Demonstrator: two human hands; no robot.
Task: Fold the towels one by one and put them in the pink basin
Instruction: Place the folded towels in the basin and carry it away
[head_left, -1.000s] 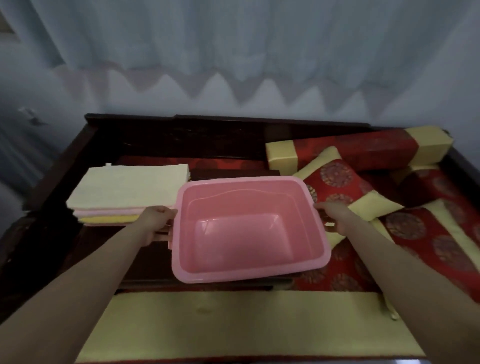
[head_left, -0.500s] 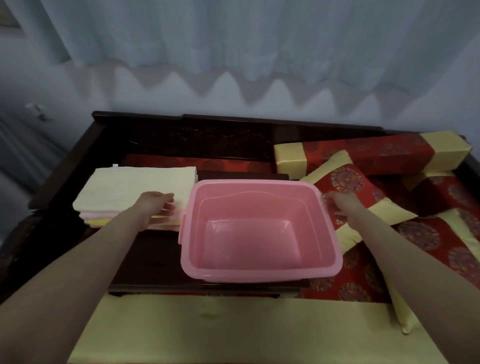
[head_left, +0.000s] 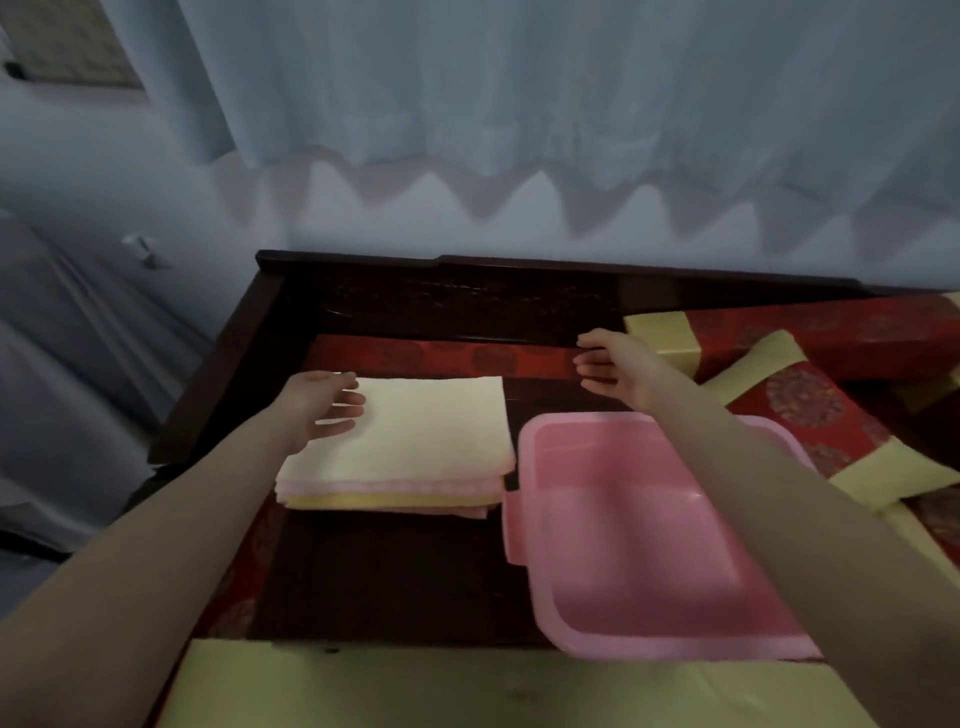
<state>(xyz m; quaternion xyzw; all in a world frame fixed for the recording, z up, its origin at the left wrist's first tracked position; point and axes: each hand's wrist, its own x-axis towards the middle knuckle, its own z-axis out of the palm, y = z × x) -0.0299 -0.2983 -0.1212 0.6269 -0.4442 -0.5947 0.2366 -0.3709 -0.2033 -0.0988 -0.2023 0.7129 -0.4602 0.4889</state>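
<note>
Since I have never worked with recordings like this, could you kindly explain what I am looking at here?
There is no robot here. A person wears one wide-angle camera on the head, looking forward and down, so the two bare arms are the wearer's own. On a dark wooden bench lies a stack of towels, pale yellow on top, pink and yellow beneath. Beside it, to the right, stands an empty pink plastic basin. Further right lie red and yellow patterned cushions, and a pale curtain hangs behind. The left hand is open at the stack's left edge; whether it touches the towels is unclear. The right hand is open in the air beyond the basin. Neither holds anything.
</note>
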